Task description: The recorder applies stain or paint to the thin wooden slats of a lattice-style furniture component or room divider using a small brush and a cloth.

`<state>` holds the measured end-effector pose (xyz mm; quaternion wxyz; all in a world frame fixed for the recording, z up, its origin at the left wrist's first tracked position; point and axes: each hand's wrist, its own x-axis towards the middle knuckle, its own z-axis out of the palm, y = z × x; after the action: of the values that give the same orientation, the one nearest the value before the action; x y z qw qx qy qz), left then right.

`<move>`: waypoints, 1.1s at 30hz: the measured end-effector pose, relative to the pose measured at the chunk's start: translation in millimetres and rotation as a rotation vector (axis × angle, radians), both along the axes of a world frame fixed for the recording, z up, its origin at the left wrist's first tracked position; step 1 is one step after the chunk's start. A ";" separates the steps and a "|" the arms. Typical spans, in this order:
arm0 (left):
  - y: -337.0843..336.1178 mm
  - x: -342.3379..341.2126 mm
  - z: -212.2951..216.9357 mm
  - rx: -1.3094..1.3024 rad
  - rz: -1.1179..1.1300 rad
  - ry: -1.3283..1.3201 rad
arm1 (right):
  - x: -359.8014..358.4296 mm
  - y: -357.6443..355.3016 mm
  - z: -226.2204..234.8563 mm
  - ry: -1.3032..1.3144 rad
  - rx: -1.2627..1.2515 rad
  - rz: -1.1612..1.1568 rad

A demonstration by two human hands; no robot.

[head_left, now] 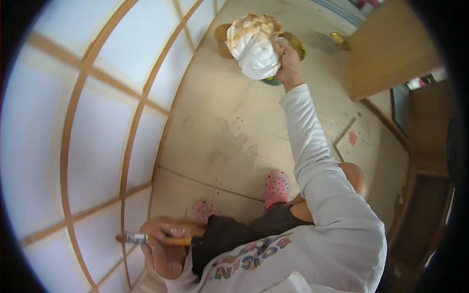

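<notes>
Beside the white lattice panel (100, 129), over the floor's (210, 132) near left corner, the left hand (163, 254) was curled round a paintbrush (178, 241), long axis crosswise, bristles pointing left. Toward the floor's far edge, the right hand (289, 63) gripped a crumpled white-and-brown bundle (254, 46).

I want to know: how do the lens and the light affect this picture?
In the head view, the lens bows the wooden bars and the corners are black; in the head view, the panels glow pale, while the lower-right furniture sinks into shade; in the head view, the paintbrush in the left hand looks slightly soft.
</notes>
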<state>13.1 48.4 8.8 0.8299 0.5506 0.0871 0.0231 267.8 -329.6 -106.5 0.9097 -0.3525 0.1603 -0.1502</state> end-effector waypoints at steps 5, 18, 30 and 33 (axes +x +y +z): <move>10.5 1.6 0.9 0.013 -0.035 -0.056 | -14.1 86.6 -0.2 -0.191 0.257 0.312; 45.2 -47.0 18.9 0.050 -0.064 -0.146 | -39.1 316.0 -83.3 -0.067 -0.708 0.437; 83.1 -67.6 15.6 -0.039 0.015 -0.169 | -37.1 360.5 -64.3 -0.020 -0.904 0.210; 89.0 -71.5 15.1 -0.010 0.065 -0.181 | -36.9 370.7 -82.2 -0.281 -1.160 0.040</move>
<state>-58.3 137.4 24.0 0.8358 0.5391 0.0297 0.0994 230.9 41.0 -188.7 0.5840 -0.7713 -0.0766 -0.2413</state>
